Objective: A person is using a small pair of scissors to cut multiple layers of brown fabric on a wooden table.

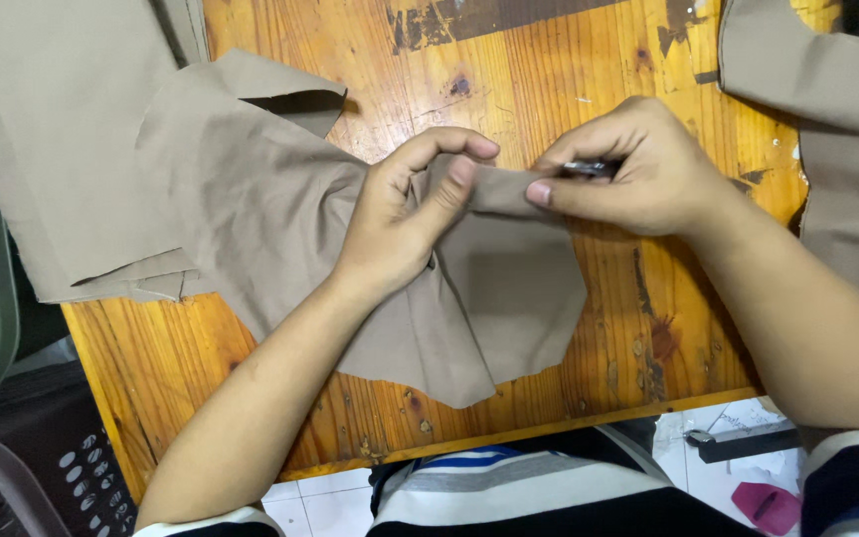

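The left hand (400,214) is pinching a folded edge of the tan cloth piece (280,219) spread across the middle of the wooden table (539,70). The right hand (638,169) is gripping the same fold while clenching a small dark metal tool (589,168). More tan cloth (52,119) is lying at upper left, plus another piece (847,119) at right.

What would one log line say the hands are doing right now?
left hand: pinching tan cloth piece | right hand: pinching cloth, holding small metal tool | surface: wooden table
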